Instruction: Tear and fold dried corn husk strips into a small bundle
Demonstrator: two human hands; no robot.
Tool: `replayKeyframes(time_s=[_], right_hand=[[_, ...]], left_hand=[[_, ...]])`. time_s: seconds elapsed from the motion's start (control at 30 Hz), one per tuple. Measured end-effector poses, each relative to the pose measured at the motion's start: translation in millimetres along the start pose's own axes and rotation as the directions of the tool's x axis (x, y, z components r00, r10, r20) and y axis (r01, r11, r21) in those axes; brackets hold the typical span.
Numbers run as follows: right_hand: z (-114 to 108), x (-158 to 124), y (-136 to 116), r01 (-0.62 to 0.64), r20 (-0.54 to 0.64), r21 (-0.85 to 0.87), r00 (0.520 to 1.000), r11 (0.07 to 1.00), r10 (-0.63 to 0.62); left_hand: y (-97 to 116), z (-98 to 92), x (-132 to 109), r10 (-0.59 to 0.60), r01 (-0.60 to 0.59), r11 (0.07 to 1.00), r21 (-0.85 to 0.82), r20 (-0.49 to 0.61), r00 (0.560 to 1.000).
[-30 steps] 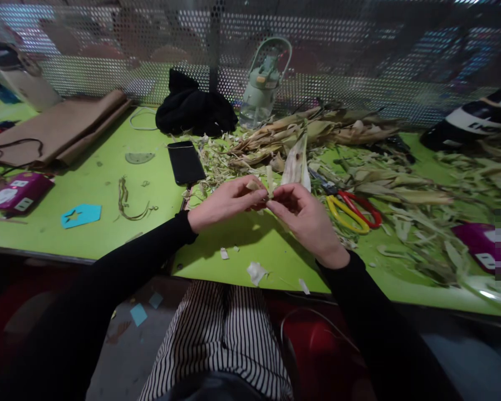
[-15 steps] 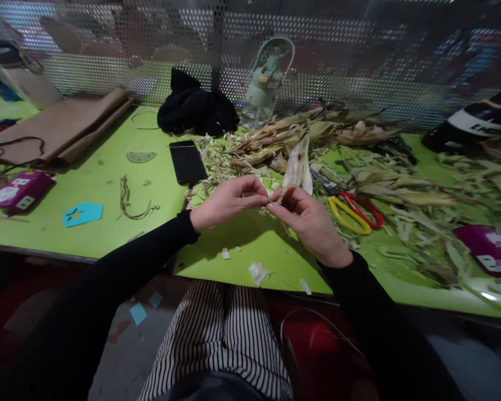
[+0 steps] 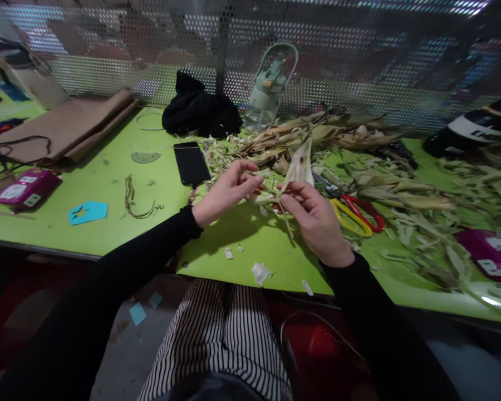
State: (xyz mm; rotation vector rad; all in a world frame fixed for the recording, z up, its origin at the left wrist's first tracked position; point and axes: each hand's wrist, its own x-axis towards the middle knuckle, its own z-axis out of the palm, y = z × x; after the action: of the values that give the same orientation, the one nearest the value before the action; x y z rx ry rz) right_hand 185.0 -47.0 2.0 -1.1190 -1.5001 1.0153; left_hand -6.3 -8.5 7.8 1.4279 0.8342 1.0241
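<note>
My right hand [image 3: 315, 220] pinches a pale dried corn husk [image 3: 299, 161] between thumb and fingers. The broad end of the husk stands up above the hand, while thin strips [image 3: 290, 225] splay out below and to the left of the pinch. Just left of these strips is my left hand [image 3: 229, 192], its fingers loosely curved and the index finger lifted apart from the thumb. Whether its fingertips touch a strip is hard to see. Beside my right hand lie scissors with red and yellow handles [image 3: 361, 214].
Husk scraps and a husk pile [image 3: 350, 131] cover the back and right. A black phone [image 3: 191, 162], dark cloth [image 3: 202, 111] and clear-green bottle [image 3: 267, 94] stand behind the hands. Leftward are a blue paper cutout [image 3: 87, 213], a protractor [image 3: 146, 157] and a purple box [image 3: 27, 187].
My hands have moved apart from a shared pinch. The left has drawn back, its fingers looser. Thin husk strips now show between and below the hands; the right still holds the husk.
</note>
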Motion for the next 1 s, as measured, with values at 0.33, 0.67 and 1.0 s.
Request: replayKeyframes(time_s=[0.33,0.67,1.0], right_hand=[[-1.5,3.7,8.2,0.020,0.030,-0.062,0.999,0.998,-0.019],[-0.1,-1.1,4.1,-0.012,0.076,-0.091,0.997,0.996,0.019],[0.2,-2.0,0.2,0.009,0.084,-0.089,0.996,0.996,-0.001]], left_hand=[[3.4,5.1,-3.5,-0.233,0.235,0.914,-0.331,0.047,0.971],[3.8,9.4,-6.0,-0.033,0.039,0.994,-0.104,0.064,0.997],[1.7,10.3,-6.6,0.056,-0.054,0.992,-0.112,0.012,0.998]])
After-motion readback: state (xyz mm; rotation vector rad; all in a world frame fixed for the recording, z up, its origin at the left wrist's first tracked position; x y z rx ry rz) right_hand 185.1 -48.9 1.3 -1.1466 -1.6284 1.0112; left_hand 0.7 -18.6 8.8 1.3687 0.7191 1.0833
